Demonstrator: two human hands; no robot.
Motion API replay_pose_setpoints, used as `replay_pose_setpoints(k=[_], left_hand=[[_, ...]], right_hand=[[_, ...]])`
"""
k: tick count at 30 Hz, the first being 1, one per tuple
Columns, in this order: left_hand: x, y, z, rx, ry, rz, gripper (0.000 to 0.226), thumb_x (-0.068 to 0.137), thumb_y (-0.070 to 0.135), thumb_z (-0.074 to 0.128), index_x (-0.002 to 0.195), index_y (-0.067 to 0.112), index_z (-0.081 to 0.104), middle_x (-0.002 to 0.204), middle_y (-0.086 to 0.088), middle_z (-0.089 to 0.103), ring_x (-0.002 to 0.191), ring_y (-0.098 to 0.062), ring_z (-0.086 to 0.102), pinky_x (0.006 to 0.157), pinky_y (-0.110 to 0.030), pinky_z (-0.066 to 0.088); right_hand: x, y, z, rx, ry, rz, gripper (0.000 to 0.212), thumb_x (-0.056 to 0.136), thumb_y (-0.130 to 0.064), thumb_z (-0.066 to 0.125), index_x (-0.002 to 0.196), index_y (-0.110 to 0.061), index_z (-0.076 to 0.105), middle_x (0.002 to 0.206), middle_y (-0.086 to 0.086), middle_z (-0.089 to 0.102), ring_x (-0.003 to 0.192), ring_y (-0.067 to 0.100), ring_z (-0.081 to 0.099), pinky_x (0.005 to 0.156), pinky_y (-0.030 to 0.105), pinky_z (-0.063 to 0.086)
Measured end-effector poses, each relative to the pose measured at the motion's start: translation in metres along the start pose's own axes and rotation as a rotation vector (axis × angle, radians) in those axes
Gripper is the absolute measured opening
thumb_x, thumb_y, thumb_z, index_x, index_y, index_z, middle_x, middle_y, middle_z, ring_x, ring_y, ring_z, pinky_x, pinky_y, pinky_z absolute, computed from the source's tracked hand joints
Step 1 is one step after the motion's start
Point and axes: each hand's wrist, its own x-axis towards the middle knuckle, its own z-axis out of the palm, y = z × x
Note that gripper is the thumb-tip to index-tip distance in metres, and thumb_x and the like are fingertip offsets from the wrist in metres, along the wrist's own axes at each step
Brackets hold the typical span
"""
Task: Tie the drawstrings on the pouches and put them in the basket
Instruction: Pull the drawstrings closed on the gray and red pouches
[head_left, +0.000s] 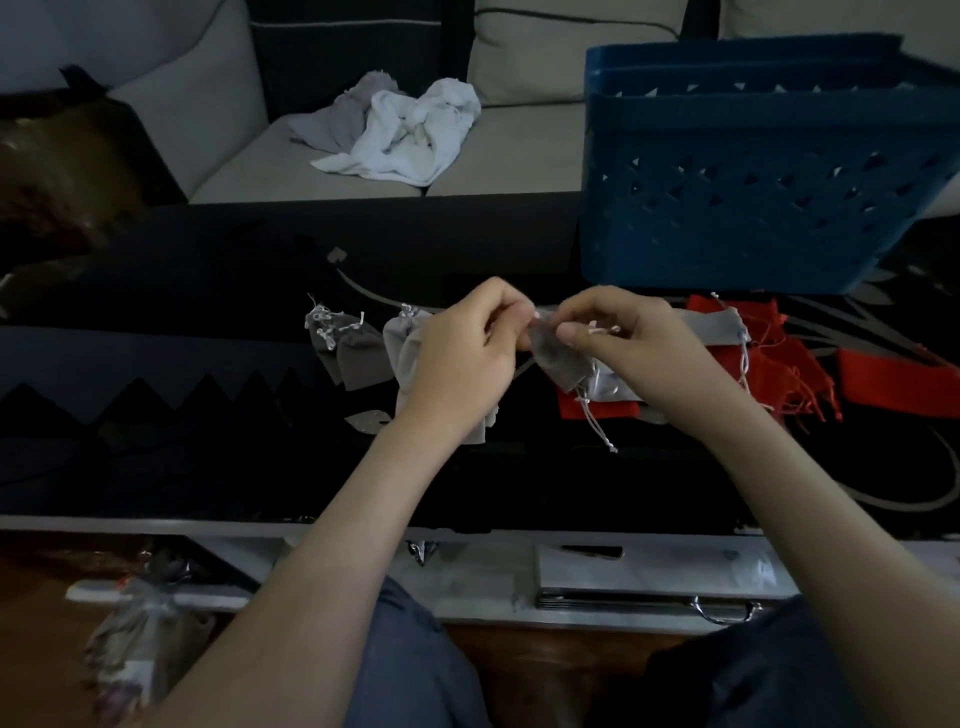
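Note:
A small grey pouch (558, 358) hangs between my hands above the dark table (208, 291). My left hand (462, 353) pinches its top edge from the left. My right hand (628, 348) pinches the pouch's white drawstring at the top right. Two tied dark grey pouches (353, 353) lie to the left, and a lighter grey pouch (402, 345) is partly hidden under my left hand. Red pouches (779, 364) and another grey pouch (717, 327) lie to the right. The blue basket (753, 171) stands at the back right of the table.
A sofa (498, 156) behind the table holds crumpled white and grey cloths (410, 130). A lower shelf near my knees carries a flat grey case (654, 577) and a plastic bag (140, 623) at the left.

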Motion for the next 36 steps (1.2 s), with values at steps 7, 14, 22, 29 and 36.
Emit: replay_pose_setpoints(k=[7, 14, 22, 29, 36], left_hand=[[0.002, 0.003, 0.005, -0.081, 0.143, 0.15, 0.007, 0.092, 0.009, 0.058, 0.086, 0.01, 0.062, 0.085, 0.002, 0.061, 0.081, -0.003, 0.056, 0.074, -0.011, 0.041], [0.004, 0.004, 0.01, -0.119, 0.167, 0.025, 0.007, 0.09, 0.016, 0.063, 0.087, 0.01, 0.064, 0.08, 0.006, 0.063, 0.078, 0.001, 0.058, 0.071, -0.01, 0.043], [0.002, 0.006, 0.017, -0.176, 0.076, -0.113, 0.022, 0.093, 0.026, 0.059, 0.085, 0.008, 0.068, 0.077, 0.002, 0.067, 0.076, -0.005, 0.062, 0.07, -0.019, 0.047], [-0.001, 0.008, 0.017, -0.132, 0.037, -0.077, 0.028, 0.098, 0.024, 0.051, 0.084, 0.007, 0.068, 0.074, -0.001, 0.067, 0.073, -0.008, 0.061, 0.067, -0.023, 0.045], [0.001, 0.001, 0.024, -0.02, -0.044, 0.024, 0.021, 0.094, 0.024, 0.055, 0.09, 0.008, 0.067, 0.081, 0.003, 0.059, 0.088, -0.02, 0.058, 0.077, -0.03, 0.043]], right_hand=[[0.001, -0.006, 0.005, 0.138, -0.02, 0.005, 0.01, 0.09, -0.013, 0.061, 0.083, -0.02, 0.065, 0.069, -0.015, 0.059, 0.066, -0.006, 0.053, 0.065, 0.009, 0.041], [-0.003, -0.014, 0.01, 0.348, -0.008, -0.016, 0.009, 0.089, -0.009, 0.059, 0.081, -0.013, 0.063, 0.064, -0.013, 0.06, 0.059, -0.004, 0.052, 0.056, 0.009, 0.04], [-0.004, -0.014, 0.015, 0.328, 0.136, -0.027, 0.015, 0.087, -0.006, 0.062, 0.096, -0.017, 0.056, 0.074, 0.005, 0.064, 0.067, 0.005, 0.061, 0.062, 0.015, 0.049], [-0.002, -0.009, 0.013, 0.204, 0.223, -0.082, 0.012, 0.086, -0.01, 0.065, 0.079, -0.018, 0.06, 0.074, -0.005, 0.062, 0.07, 0.0, 0.056, 0.069, 0.014, 0.045], [-0.001, -0.005, 0.012, 0.131, 0.274, -0.141, 0.012, 0.089, -0.011, 0.062, 0.084, -0.022, 0.059, 0.081, -0.007, 0.059, 0.074, 0.0, 0.052, 0.073, 0.016, 0.044]])
